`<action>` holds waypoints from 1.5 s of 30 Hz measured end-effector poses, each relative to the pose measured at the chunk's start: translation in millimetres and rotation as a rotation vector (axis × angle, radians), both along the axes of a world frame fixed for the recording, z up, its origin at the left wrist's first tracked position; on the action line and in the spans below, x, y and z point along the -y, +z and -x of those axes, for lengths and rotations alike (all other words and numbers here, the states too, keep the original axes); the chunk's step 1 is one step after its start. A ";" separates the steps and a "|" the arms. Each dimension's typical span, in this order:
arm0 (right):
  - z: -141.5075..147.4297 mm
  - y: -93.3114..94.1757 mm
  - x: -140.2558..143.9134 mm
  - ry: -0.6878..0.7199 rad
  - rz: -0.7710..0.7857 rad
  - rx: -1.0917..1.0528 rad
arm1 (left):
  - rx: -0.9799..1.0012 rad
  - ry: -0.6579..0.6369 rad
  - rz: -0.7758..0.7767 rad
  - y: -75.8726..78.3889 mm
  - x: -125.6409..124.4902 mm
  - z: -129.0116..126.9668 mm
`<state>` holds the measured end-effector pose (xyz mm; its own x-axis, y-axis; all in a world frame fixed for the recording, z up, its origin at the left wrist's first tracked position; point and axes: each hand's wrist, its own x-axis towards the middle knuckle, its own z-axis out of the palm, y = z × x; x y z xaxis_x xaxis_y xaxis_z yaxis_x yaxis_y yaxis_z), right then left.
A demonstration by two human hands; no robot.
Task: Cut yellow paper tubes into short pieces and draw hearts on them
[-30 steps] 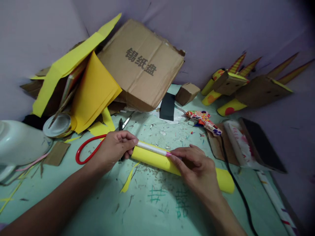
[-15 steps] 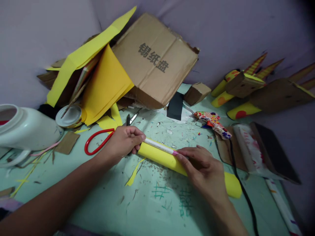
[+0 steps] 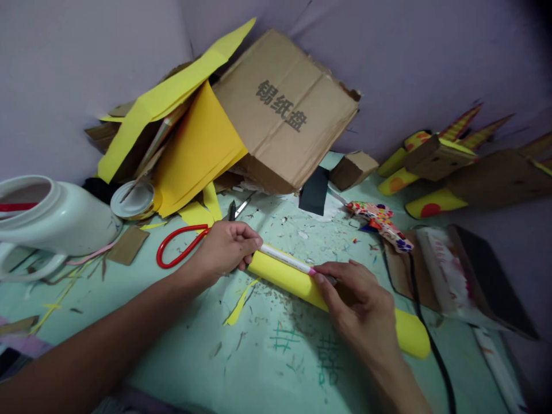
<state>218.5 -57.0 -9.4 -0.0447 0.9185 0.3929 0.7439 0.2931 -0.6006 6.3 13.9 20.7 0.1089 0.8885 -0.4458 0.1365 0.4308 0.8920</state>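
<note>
Two hands at work on a cluttered green table (image 3: 267, 368). Left hand (image 3: 224, 248) curled shut around the near end of a white pen (image 3: 287, 260), fingers folded over its tip and over the end of a yellow roll (image 3: 293, 280) lying beneath. Right hand (image 3: 360, 302) pressed flat across the roll's middle, thumb and forefinger pinching the pen's pink end. Pen laid lengthwise along the roll's top, spanning the gap between both hands. Roll running diagonally from the left hand past the right wrist, its far end poking out free just beyond the right hand.

Open tabletop toward the body, below both hands, bare but for paper scraps, a yellow strip (image 3: 239, 303) and green scribbles (image 3: 302, 351). Tight room on the far side: red-handled scissors (image 3: 179, 250) touching or just behind the left hand, a leaning cardboard sheet (image 3: 284, 109) and yellow paper (image 3: 194, 149) stacked beyond it. Black cord (image 3: 425, 328) passing close beside the roll's free end, right of the right hand, trailing from a patterned glue gun (image 3: 382, 221) farther up. White jug (image 3: 52, 218) and a tape roll (image 3: 133, 201) well off to the left of the left hand. Cardboard models (image 3: 452, 167) well apart, up and to the right, against the grey backdrop.
</note>
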 end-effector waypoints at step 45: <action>2.2 5.3 -11.7 0.118 -0.099 0.266 | -0.054 0.000 0.022 -1.6 -0.6 -1.4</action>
<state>216.3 -45.3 -4.1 -0.2623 0.8586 0.4404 0.8286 0.4343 -0.3533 7.8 14.5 19.1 0.0841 0.8785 -0.4702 0.1847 0.4500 0.8737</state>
